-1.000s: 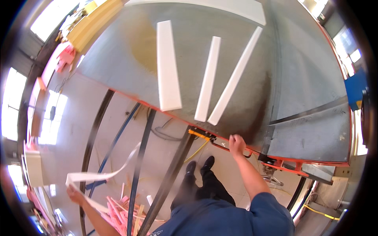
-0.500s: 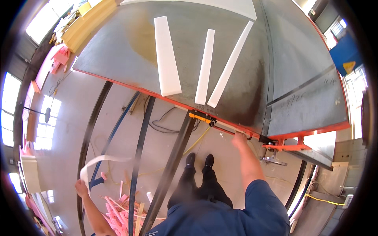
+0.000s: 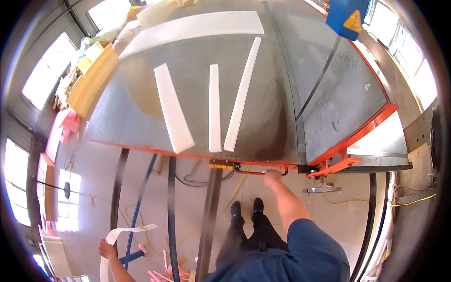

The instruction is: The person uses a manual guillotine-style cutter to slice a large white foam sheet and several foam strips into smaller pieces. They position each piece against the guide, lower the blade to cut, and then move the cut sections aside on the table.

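Observation:
My left hand (image 3: 107, 249) is closed round a thin white strip (image 3: 131, 230), curled and floppy, out at the lower left away from the table. At the table's front edge, my right hand (image 3: 272, 177) is wrapped round a handle bar (image 3: 251, 173) just under the red rim. On the grey metal table (image 3: 188, 56) in front of me lie three narrow white foam-like pieces: a wide left one (image 3: 174, 110), a slim middle one (image 3: 214, 108) and a slanted right one (image 3: 243, 94). Behind them rests a long, slightly curved white piece (image 3: 197, 28).
A blue machine housing (image 3: 344, 16) stands over the table's right part, with a thin dark slot in the metal below. A red bracket with a round metal plate (image 3: 323, 190) juts from the front edge. Pink scraps (image 3: 167, 272) and cables lie on the floor among metal legs.
My view has tilted up and turned, showing more of the table's far side. Both hands keep their holds; the foam pieces stay in the same arrangement on the table.

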The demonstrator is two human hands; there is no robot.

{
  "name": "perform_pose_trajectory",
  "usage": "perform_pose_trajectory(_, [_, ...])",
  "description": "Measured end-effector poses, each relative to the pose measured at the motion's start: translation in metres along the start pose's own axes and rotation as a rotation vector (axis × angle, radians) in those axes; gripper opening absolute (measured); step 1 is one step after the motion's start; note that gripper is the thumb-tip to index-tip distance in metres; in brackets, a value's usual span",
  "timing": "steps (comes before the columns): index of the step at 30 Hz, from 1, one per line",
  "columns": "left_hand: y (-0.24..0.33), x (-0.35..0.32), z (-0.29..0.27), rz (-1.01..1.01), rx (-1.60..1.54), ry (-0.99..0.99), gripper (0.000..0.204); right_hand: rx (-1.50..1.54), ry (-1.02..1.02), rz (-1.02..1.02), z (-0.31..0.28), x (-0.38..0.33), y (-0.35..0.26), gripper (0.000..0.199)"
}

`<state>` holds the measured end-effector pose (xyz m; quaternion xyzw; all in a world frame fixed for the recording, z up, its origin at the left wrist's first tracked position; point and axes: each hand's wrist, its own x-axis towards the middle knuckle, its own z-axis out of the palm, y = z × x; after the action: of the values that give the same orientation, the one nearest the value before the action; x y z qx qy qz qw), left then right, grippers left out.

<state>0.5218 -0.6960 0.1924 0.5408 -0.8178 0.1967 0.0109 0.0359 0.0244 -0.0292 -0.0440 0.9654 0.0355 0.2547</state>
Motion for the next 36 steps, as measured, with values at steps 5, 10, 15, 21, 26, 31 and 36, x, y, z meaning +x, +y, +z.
perform_pose_trajectory(5, [0.055,-0.003,-0.038,0.017,-0.006,0.049,0.014,0.043,-0.027,-0.062,-0.011,-0.006,0.004,0.040])
perform_pose_trajectory(10, [0.096,-0.003,-0.071,-0.011,0.010,0.067,0.012,0.055,-0.082,-0.123,-0.019,-0.010,0.006,0.041])
perform_pose_trajectory(15, [0.119,0.001,-0.073,-0.008,0.036,0.076,0.014,0.068,-0.054,-0.152,-0.013,-0.002,0.008,0.045])
perform_pose_trajectory(21, [0.111,0.017,-0.039,0.014,0.132,0.048,0.018,0.048,-0.108,-0.165,-0.023,-0.004,0.004,0.046])
perform_pose_trajectory(26, [0.115,0.023,-0.020,0.094,0.202,0.000,0.020,-0.026,-0.131,-0.130,-0.012,0.006,0.014,0.047])
perform_pose_trajectory(31, [0.087,0.019,-0.025,-0.049,0.220,-0.180,0.018,-0.011,-0.175,-0.105,-0.017,0.002,0.015,0.048])
perform_pose_trajectory(36, [0.049,0.014,-0.016,-0.221,0.210,-0.239,0.015,0.003,-0.190,-0.126,-0.017,0.010,0.020,0.054])
